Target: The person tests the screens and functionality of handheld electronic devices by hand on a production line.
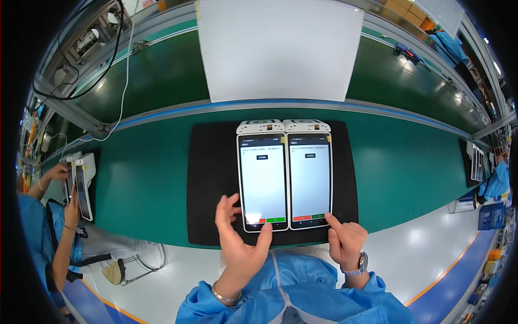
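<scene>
Two white handheld terminals with lit touchscreens lie side by side on a black mat (213, 162). Each screen has a red and a green button along its bottom. At the lower left corner of the left terminal (263, 183) is my left hand (240, 251), thumb over the screen's bottom by the green button and fingers spread beside the casing. It is open and grips nothing. My right hand (348, 240) stretches its index finger to the green button of the right terminal (310, 183); its other fingers are curled, with nothing seen in them.
The mat lies on a green worktable (145, 178). Behind it stands a white board (280, 51) before a dark green conveyor (162, 70). At the left, a co-worker's hands (70, 210) hold similar terminals (83, 186). More terminals (476, 162) stand at the right end.
</scene>
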### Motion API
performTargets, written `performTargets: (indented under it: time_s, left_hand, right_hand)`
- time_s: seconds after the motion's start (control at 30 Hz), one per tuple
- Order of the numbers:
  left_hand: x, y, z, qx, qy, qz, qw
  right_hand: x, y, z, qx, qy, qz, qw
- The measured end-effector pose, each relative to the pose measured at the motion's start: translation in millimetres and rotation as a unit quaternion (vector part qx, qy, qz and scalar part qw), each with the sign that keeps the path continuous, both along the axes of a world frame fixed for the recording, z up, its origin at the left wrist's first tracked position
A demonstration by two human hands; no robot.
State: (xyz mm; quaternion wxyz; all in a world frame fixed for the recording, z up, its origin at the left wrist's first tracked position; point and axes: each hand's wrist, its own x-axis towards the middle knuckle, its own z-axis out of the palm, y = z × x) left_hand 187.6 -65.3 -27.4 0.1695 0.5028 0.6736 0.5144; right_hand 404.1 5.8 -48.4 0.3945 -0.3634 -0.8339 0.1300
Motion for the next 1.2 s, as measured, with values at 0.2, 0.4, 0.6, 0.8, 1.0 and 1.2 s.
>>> performTargets:
  time_s: [0.2,0.4,0.6,0.8,1.0,1.2]
  left_hand:
    - [4,5,-7,-0.032,0.072,0.002,0.997]
    - [7,6,-7,-0.059,0.074,0.015,0.995]
    - [6,4,7,-0.101,0.095,-0.024,0.99]
    - [12,11,3,-0.09,0.151,-0.042,0.984]
    - [-9,19,13,-0.111,0.173,-0.048,0.977]
    - [-21,24,13,-0.061,0.169,-0.057,0.982]
  right_hand:
    - [-2,-5,-8,0.011,0.013,-0.039,0.999]
    - [0,-4,-9,0.022,0.013,-0.03,0.999]
    - [-5,-13,-11,-0.022,0.037,-0.065,0.997]
    - [-20,-13,4,-0.071,0.038,-0.087,0.993]
    - [-36,-12,19,-0.164,0.005,-0.032,0.986]
    - [-52,-11,14,-0.161,-0.038,-0.078,0.983]
